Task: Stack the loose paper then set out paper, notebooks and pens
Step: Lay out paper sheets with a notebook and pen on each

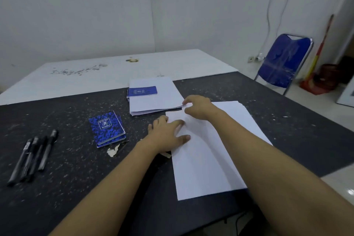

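A stack of white paper [153, 97] lies at the middle of the dark table, with a blue spiral notebook [142, 91] on its far left part. My right hand [199, 107] pinches the near right corner of that stack. Nearer me, white sheets [206, 161] lie spread on the table. My left hand [168, 134] rests flat on their left edge with fingers spread. A small pile of blue speckled notebooks [108, 129] sits to the left. Several black pens [32, 157] lie side by side at the far left.
A white board [115, 71] covers the far half of the table. A torn scrap [114, 151] lies near the speckled notebooks. A blue folding chair [285, 61] stands at the right by the wall, with a broom [319, 51] behind it. The table's right edge drops to a tiled floor.
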